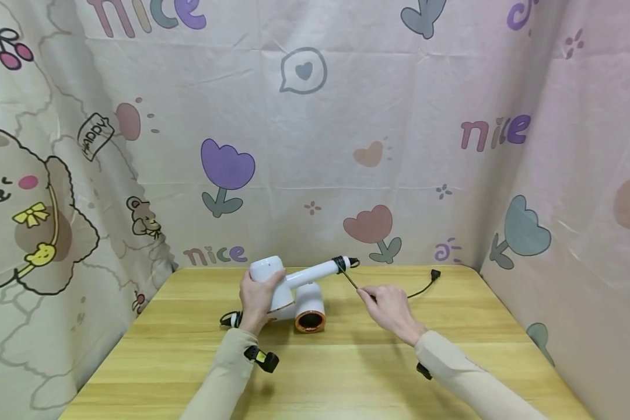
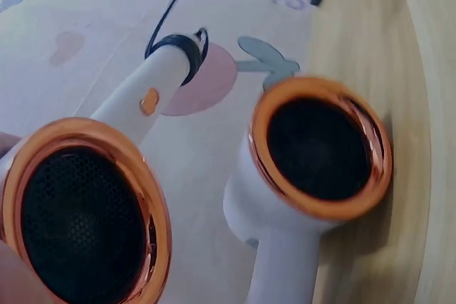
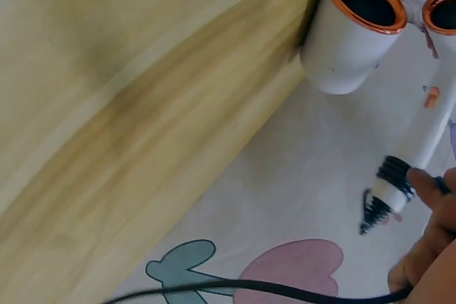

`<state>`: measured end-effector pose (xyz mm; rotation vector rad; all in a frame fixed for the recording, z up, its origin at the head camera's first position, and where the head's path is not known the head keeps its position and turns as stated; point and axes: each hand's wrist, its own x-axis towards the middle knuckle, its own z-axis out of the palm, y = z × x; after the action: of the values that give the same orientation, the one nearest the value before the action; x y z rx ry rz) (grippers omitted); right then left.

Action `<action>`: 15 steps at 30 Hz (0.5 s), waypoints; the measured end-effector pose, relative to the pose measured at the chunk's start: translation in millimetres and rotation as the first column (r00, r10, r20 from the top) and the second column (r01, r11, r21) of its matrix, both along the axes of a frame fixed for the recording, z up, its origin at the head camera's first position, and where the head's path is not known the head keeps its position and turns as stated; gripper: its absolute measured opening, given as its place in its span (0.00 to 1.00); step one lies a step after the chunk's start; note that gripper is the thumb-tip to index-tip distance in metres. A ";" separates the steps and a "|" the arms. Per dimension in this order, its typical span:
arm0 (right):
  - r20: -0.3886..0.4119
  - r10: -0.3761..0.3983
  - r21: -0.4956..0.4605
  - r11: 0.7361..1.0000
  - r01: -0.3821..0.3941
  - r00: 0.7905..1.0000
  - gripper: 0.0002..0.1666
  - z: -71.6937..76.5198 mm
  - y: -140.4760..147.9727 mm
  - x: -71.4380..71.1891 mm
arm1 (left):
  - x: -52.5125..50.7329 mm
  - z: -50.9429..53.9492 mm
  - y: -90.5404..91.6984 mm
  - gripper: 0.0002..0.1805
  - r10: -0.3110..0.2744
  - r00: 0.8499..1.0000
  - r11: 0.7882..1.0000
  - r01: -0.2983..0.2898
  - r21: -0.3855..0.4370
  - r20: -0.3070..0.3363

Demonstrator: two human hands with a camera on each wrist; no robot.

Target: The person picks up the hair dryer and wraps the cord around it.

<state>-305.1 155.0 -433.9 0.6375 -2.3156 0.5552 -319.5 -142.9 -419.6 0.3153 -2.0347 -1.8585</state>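
My left hand (image 1: 256, 297) grips the barrel of a white hair dryer (image 1: 268, 268) with a copper rim, held above the table. Its handle slants up to the right, and black cord (image 1: 340, 264) is wound round the handle's end. Off to the right, my right hand (image 1: 394, 309) pinches the cord, which runs taut from the coil. A second white hair dryer (image 1: 310, 297) lies on the table just behind the left hand, its dark grille facing me. In the left wrist view, the held dryer's copper rim (image 2: 158, 204) and orange button (image 2: 149, 101) show.
Past the right hand, the cord's loose end runs to a black plug (image 1: 435, 274) near the table's back edge. Another cord bundle (image 1: 235, 319) sits at the second dryer's handle end. A printed cloth (image 1: 304, 128) hangs behind and beside the wooden table (image 1: 346, 373).
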 end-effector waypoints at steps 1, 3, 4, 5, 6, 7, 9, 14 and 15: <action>0.008 0.010 0.008 1.000 -0.010 1.000 0.09 -1.3 0.1 -0.4 | -0.7 0.0 -1.3 0.45 0.001 1.000 0.999 -0.001 0.043 0.006; 0.028 0.011 0.009 1.000 -0.012 1.000 0.10 -2.9 0.8 -0.8 | -1.9 0.0 -3.0 0.44 -0.001 1.000 0.993 0.000 0.120 0.011; 0.046 0.010 0.004 1.000 -0.010 0.999 0.11 -3.6 1.4 -0.9 | -2.6 0.0 -3.7 0.43 0.000 1.000 0.988 -0.001 0.154 0.012; 0.071 0.016 -0.005 1.000 -0.016 0.997 0.12 -3.4 2.0 -0.7 | -3.7 0.0 -4.5 0.41 -0.002 1.000 0.982 0.000 0.190 0.010; 0.100 0.024 -0.013 1.000 -0.022 0.995 0.13 -3.2 2.9 -0.8 | -4.4 0.2 -5.0 0.40 -0.004 1.000 0.975 0.002 0.224 0.007; 0.132 0.035 -0.020 0.999 -0.032 0.991 0.14 -2.9 4.0 -1.2 | -5.0 0.6 -5.5 0.39 -0.005 1.000 0.969 0.003 0.245 0.007; 0.221 0.070 -0.050 0.997 -0.060 0.973 0.15 -2.1 7.1 -2.1 | -6.2 1.3 -6.8 0.40 -0.022 1.000 0.959 0.015 0.284 0.022; 0.458 0.199 -0.180 0.975 -0.129 0.866 0.18 -3.6 19.6 -8.7 | -6.5 0.3 -10.0 0.44 -0.101 0.992 0.920 0.065 0.387 0.073; 0.491 0.231 -0.210 0.967 -0.144 0.840 0.19 -4.0 22.3 -10.4 | -6.2 -0.2 -10.3 0.45 -0.116 0.990 0.911 0.074 0.407 0.079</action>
<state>-315.5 177.3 -437.8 0.7063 -2.6705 1.1161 -325.7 -153.1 -419.8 0.4319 -1.7375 -2.3673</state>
